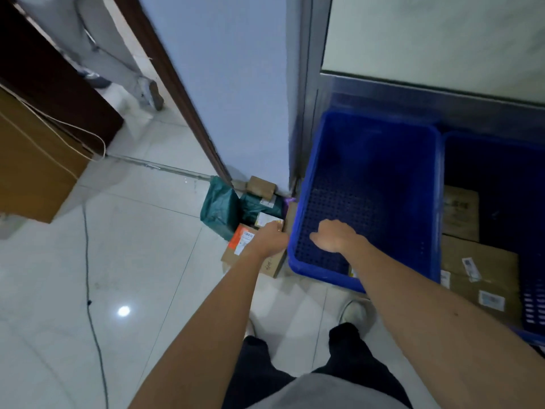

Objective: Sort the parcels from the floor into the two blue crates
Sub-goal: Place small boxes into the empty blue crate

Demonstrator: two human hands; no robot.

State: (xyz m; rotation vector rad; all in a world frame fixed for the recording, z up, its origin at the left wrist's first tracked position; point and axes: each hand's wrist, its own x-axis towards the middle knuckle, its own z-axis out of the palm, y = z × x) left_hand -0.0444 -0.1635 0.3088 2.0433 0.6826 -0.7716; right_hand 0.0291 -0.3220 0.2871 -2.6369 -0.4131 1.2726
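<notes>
A pile of parcels lies on the floor against the wall corner: a green plastic bag (219,208), a small brown box (261,185), a small white-labelled parcel (265,219) and a cardboard box with an orange label (240,242). My left hand (271,237) rests on this pile, fingertips at the white-labelled parcel; its grip is hidden. My right hand (336,236) hovers inside the left blue crate (306,172), fingers spread, holding nothing. A bit of label (352,273) shows under my right forearm. The right blue crate (486,160) holds two flat cartons (483,270).
Both crates stand against a metal-framed glass partition (383,84). Another person's legs (118,54) stand in the doorway at upper left. A brown cabinet (35,160) is at the left, and a thin black cable (88,276) runs across the tiled floor. My shoes (354,314) are just behind the crate.
</notes>
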